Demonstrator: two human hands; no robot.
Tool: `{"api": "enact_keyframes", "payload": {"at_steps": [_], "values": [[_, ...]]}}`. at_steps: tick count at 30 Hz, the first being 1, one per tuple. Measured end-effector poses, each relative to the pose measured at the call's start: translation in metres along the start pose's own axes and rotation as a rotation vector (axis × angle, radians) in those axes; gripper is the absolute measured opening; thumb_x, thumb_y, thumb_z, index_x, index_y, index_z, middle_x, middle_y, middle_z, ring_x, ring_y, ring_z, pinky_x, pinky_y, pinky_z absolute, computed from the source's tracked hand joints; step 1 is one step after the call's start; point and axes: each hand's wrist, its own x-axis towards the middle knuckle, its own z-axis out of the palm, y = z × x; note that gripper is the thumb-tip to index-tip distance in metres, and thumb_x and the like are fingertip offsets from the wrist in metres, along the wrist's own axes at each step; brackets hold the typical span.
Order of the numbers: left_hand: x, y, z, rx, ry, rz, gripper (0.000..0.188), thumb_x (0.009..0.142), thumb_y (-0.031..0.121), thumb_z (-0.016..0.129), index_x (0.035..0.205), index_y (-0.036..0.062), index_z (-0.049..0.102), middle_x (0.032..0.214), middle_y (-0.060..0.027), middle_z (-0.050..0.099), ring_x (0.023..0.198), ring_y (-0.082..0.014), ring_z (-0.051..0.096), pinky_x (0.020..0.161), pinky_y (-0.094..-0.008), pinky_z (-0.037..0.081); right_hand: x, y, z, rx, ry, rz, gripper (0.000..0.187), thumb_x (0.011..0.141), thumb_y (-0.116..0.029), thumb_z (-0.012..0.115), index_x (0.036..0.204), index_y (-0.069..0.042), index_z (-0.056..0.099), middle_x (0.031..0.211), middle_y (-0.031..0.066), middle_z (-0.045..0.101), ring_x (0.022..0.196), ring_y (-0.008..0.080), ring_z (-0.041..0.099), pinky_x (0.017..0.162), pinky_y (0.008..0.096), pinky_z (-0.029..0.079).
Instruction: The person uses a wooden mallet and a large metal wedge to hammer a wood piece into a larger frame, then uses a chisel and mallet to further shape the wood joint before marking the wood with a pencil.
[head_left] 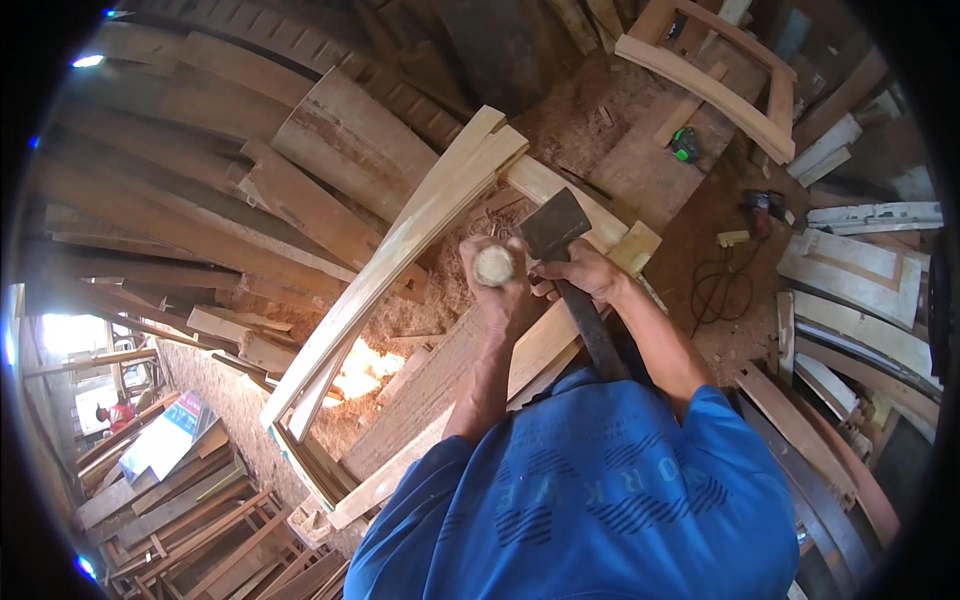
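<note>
My left hand (500, 298) is wrapped round an upright, pale wooden handle (493, 266). Its round end faces up, and whatever lies below it is hidden by the hand. Close beside it, my right hand (588, 272) grips a dark tool with a broad, squared metal head (554, 223). A long dark shaft (592, 335) runs from under that hand toward my body and looks like part of the same tool. Both hands are above a frame of pale timber, whose long board (400, 255) slants along the left. A short wood block (636, 247) lies on its right corner.
Wood shavings (365, 368) cover the ground inside the frame. Planks (330, 130) are stacked at the left and far side. A brown wooden frame (705, 85), a green-and-black tape measure (686, 145) and a corded power tool (765, 212) lie at the right.
</note>
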Motion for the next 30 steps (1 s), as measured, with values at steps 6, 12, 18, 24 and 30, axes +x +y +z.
{"api": "enact_keyframes", "payload": {"at_steps": [6, 12, 18, 24, 30], "values": [[-0.053, 0.026, 0.001, 0.272, -0.443, 0.300, 0.025, 0.083, 0.017, 0.081, 0.099, 0.0114, 0.062, 0.123, -0.0130, 0.054, 0.112, -0.0291, 0.049, 0.093, -0.0451, 0.042, 0.009, 0.024, -0.002, -0.072, 0.129, -0.020, 0.039, 0.079, -0.021, 0.083, 0.108, 0.001, 0.070, 0.104, 0.0097, 0.071, 0.092, 0.0153, 0.069, 0.076, 0.0304, 0.056], [-0.080, 0.026, -0.014, 0.404, -1.017, 0.376, 0.066, 0.070, 0.031, 0.090, 0.130, 0.0269, 0.064, 0.156, -0.0240, 0.031, 0.141, -0.0461, 0.032, 0.108, -0.0654, 0.030, 0.005, 0.042, -0.029, 0.137, 0.058, 0.179, 0.039, 0.079, -0.013, 0.083, 0.113, -0.002, 0.066, 0.103, 0.0062, 0.068, 0.093, 0.0151, 0.067, 0.077, 0.0308, 0.055], [-0.028, -0.032, -0.071, 0.864, -0.680, -0.279, 0.091, 0.069, 0.040, 0.089, 0.147, 0.0154, 0.049, 0.156, -0.0277, 0.033, 0.139, -0.0488, 0.033, 0.112, -0.0602, 0.031, -0.023, 0.027, -0.032, -0.089, 0.056, -0.018, 0.028, 0.080, -0.016, 0.082, 0.099, -0.004, 0.066, 0.102, 0.0101, 0.070, 0.080, 0.0160, 0.067, 0.072, 0.0314, 0.056], [-0.070, -0.098, -0.102, 0.817, -0.876, -0.289, 0.084, 0.081, 0.030, 0.079, 0.154, 0.0142, 0.041, 0.146, -0.0255, 0.049, 0.125, -0.0429, 0.052, 0.107, -0.0494, 0.043, -0.053, -0.027, -0.072, -0.177, 0.152, -0.101, 0.026, 0.079, -0.015, 0.081, 0.099, -0.006, 0.067, 0.099, 0.0068, 0.071, 0.080, 0.0110, 0.064, 0.072, 0.0280, 0.053], [-0.039, -0.028, -0.088, 0.690, -0.820, -0.618, 0.073, 0.083, 0.010, 0.066, 0.153, 0.0143, 0.045, 0.136, -0.0251, 0.059, 0.115, -0.0432, 0.063, 0.096, -0.0477, 0.053, -0.043, -0.089, -0.161, -0.912, 0.461, 0.042, 0.040, 0.073, -0.010, 0.071, 0.111, 0.003, 0.069, 0.099, 0.0117, 0.073, 0.091, 0.0219, 0.068, 0.082, 0.0376, 0.053]]}}
